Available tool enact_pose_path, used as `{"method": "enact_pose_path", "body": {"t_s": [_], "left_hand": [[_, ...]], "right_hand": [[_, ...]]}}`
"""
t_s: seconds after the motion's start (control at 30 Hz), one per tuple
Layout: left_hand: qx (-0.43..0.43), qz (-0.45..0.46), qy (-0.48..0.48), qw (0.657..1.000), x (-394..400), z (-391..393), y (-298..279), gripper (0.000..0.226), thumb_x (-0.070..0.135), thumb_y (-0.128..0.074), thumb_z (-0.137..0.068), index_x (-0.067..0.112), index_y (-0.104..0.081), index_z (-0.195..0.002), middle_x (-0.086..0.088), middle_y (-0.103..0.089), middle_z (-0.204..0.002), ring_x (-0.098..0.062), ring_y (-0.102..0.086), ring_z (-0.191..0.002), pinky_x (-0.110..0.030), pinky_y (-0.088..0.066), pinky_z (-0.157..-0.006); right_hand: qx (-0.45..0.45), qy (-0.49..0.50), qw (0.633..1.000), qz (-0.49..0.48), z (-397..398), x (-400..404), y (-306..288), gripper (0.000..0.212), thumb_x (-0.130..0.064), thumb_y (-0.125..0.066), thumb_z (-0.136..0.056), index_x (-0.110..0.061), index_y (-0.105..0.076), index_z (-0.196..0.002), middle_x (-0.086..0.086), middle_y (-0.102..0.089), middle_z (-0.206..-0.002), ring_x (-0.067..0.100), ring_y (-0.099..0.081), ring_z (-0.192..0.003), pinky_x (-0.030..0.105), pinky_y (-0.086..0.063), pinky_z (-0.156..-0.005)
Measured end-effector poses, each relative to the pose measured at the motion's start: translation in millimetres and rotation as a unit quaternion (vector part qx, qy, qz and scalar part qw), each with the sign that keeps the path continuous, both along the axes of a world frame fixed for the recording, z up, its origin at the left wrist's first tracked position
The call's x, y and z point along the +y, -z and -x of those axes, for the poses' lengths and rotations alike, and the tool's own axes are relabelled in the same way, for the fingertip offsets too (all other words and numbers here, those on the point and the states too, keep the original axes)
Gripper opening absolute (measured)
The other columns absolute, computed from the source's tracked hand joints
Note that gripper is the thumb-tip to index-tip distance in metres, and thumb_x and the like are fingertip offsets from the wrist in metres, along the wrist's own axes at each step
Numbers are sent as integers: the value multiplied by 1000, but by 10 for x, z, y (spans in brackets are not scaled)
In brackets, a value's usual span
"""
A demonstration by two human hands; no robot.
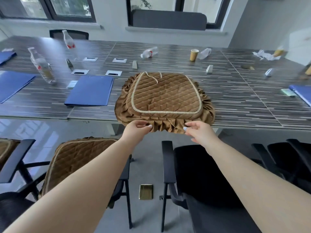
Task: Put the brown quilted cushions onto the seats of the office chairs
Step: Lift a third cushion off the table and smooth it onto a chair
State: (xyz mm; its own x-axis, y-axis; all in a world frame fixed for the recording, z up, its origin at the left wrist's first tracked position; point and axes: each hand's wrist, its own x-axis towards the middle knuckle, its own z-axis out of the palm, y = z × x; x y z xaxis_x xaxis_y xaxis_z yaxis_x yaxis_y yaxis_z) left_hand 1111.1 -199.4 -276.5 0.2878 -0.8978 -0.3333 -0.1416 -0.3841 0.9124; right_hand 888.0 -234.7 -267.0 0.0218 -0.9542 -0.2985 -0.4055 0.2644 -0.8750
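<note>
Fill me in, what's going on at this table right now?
A person is taking hold of a brown quilted cushion lying on the table's near edge; the left hand and right hand pinch its front ruffle. The chair on the left already has a cushion; the chair on the right has a bare seat.

Single head-mounted wide-angle view, no 2nd cam. Looks forward and down from standing height over the near edge of the counter. Both forearms enter from the bottom corners, reaching away from the lens; left hand and right hand sit near frame centre. Foreground: office chairs, seen from above, close to the lens. Background: windows at top, far wall facing cam. Edges bow w/ lens distortion.
</note>
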Motion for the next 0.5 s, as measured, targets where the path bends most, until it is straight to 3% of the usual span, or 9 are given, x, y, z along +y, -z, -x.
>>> {"method": "enact_pose_path", "body": {"t_s": [0.2,0.33,0.5], "left_hand": [[9,-2,-34,999,-320,-9,8,25,25,-69,-86,17,-64,-108,2,-67,-97,-15,-62,-89,-22,-48,-68],[9,-12,-36,999,-692,-129,77,24,24,-69,-85,18,-64,-108,4,-69,-98,-12,-65,-89,-24,-52,-71],[-7,-35,-28,999,-1368,-358,195,29,31,-70,-83,21,-65,-110,3,-69,-105,-19,-67,-96,-41,-54,-88]], "right_hand": [[26,-27,999,8,115,-448,50,11,-25,-68,-84,-32,-62,-88,3,-67,-106,20,-64,-103,41,-51,-94],[37,-26,999,5,116,-829,115,14,-23,-68,-84,-29,-63,-95,0,-66,-100,19,-64,-100,42,-51,-95],[67,-6,998,-6,84,-1480,186,23,-23,-67,-85,-23,-66,-107,-3,-62,-98,18,-62,-99,40,-50,-95]]}}
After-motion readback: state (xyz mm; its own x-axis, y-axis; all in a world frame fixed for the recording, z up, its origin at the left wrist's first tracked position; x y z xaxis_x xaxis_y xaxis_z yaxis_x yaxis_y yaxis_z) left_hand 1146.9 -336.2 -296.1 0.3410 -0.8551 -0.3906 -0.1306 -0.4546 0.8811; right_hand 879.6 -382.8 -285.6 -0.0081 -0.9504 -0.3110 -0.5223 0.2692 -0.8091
